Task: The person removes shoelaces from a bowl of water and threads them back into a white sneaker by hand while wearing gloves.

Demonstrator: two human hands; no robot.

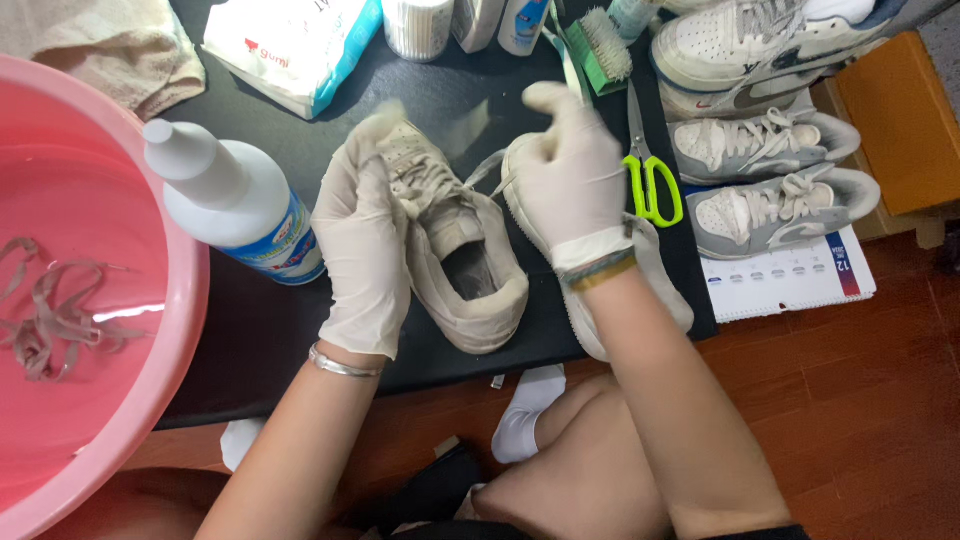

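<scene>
White sneaker (462, 270) lies on the black mat (300, 320), toe away from the person. Left hand (362, 250) clasps its left side; right hand (570, 175), right of it, pinches a lace (487, 168). Scissors (650, 180) lie farther right.

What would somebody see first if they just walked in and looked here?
Probably the two white-gloved hands in the middle: the left hand holds a dirty white shoe by its front, while the right hand pulls at its lace. Next, the big pink basin at the left edge, with loose laces soaking in it. On the right lie grey-and-white sneakers beside bright green scissors.
</scene>
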